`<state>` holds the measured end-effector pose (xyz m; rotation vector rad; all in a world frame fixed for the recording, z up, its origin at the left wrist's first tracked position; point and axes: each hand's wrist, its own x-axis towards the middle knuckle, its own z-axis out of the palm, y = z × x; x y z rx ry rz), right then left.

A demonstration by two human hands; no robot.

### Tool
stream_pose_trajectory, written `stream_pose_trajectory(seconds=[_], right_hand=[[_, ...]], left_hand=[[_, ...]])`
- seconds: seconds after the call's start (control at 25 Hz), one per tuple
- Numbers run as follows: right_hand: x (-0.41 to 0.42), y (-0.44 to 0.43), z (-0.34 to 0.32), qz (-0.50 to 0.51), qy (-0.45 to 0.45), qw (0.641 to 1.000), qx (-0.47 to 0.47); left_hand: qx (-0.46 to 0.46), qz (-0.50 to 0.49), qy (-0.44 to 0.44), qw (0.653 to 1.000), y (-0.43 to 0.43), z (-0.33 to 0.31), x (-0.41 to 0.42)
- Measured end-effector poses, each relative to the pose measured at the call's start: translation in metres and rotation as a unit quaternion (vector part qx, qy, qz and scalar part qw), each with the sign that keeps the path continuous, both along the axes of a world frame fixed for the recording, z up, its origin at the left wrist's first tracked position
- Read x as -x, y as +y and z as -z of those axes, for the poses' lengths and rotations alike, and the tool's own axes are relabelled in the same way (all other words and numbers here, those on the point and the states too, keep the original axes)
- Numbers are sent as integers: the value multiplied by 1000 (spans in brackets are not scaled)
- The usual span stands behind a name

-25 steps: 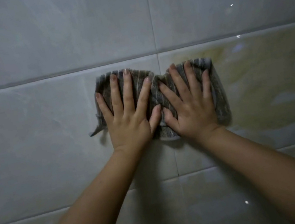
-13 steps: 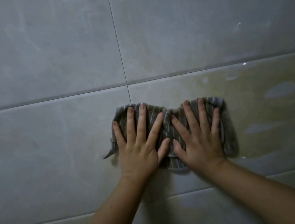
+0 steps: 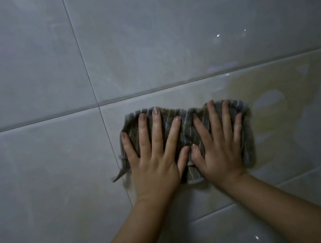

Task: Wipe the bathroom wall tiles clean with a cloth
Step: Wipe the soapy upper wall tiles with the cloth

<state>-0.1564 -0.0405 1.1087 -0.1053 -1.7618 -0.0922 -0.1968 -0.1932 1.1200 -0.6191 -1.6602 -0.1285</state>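
Since half a second ago, we note the cloth (image 3: 186,125) and both hands shifted right and slightly up the wall. The vertical grout line (image 3: 81,56), which then ran under the left hand, now runs just beside that hand's little finger. The cloth's top edge sits closer beneath the horizontal grout line (image 3: 27,124).

Left hand (image 3: 154,165): flat on the cloth's left half, fingers straight and spread, pressing it to the tile. It is curled round nothing.

Right hand (image 3: 219,154): the same on the right half, palm down and fingers fanned upward. We see the two thumb tips close together at the middle.

Cloth: grey and striped, bunched into a ridge between the index fingers. It lies flat against the lower wall tile (image 3: 172,97). A loose corner (image 3: 120,175) hangs at lower left, crossing the vertical grout line.

Yellowish patch (image 3: 279,117) on the glossy tile just right of the cloth. Small light glints show on the upper tile.
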Motion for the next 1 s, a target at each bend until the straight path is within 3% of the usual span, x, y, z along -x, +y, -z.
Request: stream_pose_trajectory(seconds=[0.2,0.36,0.68,0.84,1.0], right_hand=[[-6,20,-26,-20,-15,997,-76],[-12,75,-68,-22,0,998,-62],[-28,152,6,-37,-28,991,-124],[-32,169,-36,-59,-23,989,-135],[-38,210,-80,-31,2,996,-84]], left_hand=[[-19,-21,11,1000,16,-19,-3],[-77,-23,-3,997,77,-55,-14],[-53,-65,-33,996,149,28,-33],[-67,-73,-30,995,165,-9,-39],[-87,-63,-43,993,210,-61,-47]])
